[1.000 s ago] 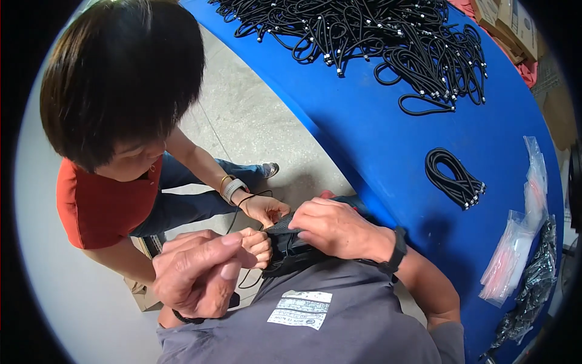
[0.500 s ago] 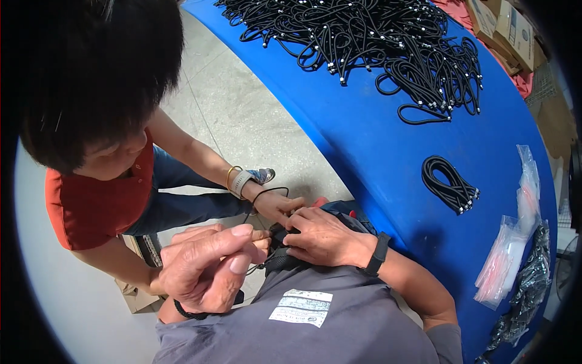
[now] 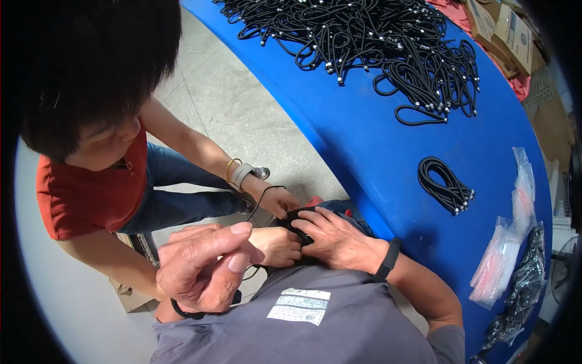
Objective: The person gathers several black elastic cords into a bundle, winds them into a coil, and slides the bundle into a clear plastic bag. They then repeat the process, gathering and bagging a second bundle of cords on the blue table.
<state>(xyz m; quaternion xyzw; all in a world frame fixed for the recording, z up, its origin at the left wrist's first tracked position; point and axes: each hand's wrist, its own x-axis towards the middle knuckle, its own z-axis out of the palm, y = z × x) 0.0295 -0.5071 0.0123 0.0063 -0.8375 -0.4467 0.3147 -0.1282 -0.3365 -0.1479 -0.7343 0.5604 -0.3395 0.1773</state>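
Note:
My left hand (image 3: 203, 267) is raised in front of my chest, its fingers curled in and the thumb close under the forefinger; nothing shows in it. At my waist, my right hand (image 3: 336, 241) grips a black pouch-like item (image 3: 296, 219), which the hands mostly hide. Another person's two hands work at the same item: one hand (image 3: 279, 201) at its far side, the other hand (image 3: 276, 246) close beside my right fingers. A thin black cable (image 3: 262, 197) loops past that person's wrist and down toward my waist.
On the blue table (image 3: 376, 133) to the right lie a large heap of black cord loops (image 3: 364, 36), a small bundle of them (image 3: 445, 185) and clear plastic bags (image 3: 503, 261). Cardboard boxes (image 3: 512, 36) stand beyond. A person in a red shirt (image 3: 97, 200) bends in from the left.
The other person's nearer hand has come out from behind my left hand, moving right to the black item. My right hand has shifted slightly right; my left hand stays raised.

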